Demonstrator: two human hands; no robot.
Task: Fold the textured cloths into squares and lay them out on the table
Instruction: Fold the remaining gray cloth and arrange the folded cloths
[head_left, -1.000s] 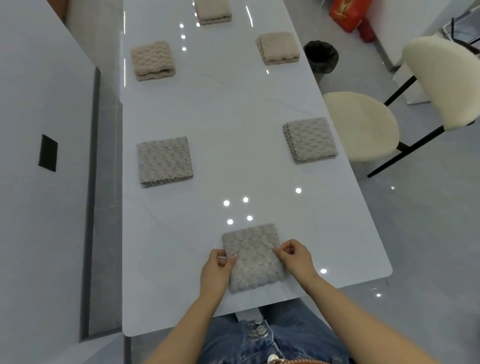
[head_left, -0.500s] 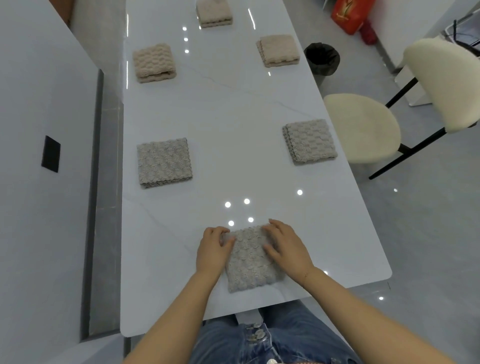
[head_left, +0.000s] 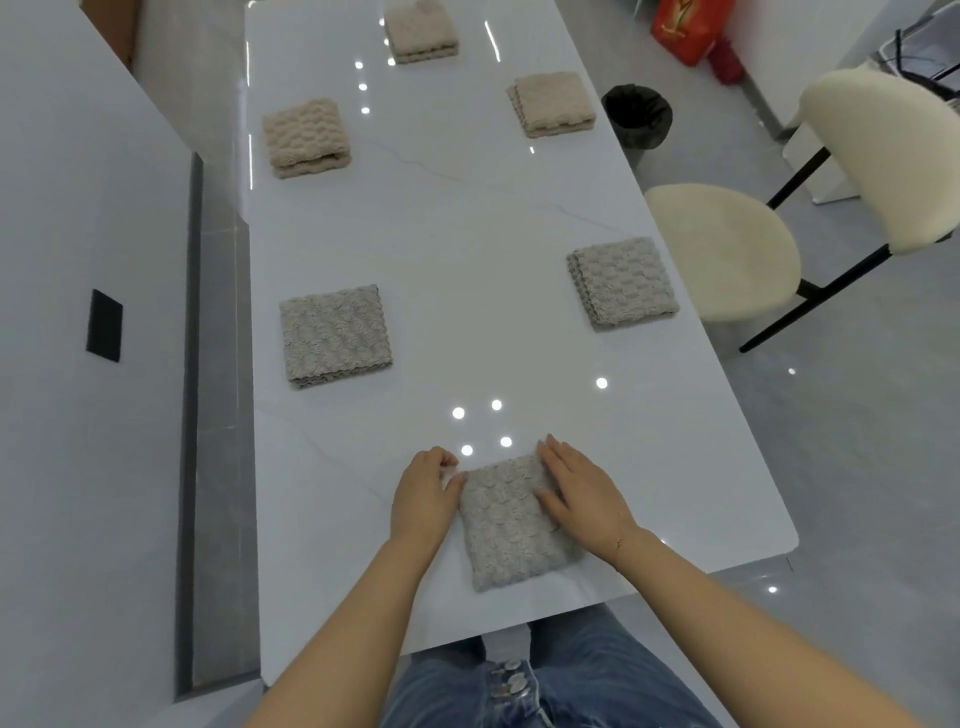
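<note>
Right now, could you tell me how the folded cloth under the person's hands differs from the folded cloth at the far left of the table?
The grey cloth lies at the near table edge; the beige cloth lies far up the left side. The grey one is touched by both hands, the right hand flat on it and the left hand at its left edge; the beige one lies untouched. The grey one looks flatter, the beige one thicker. Both are textured and folded roughly square.
</note>
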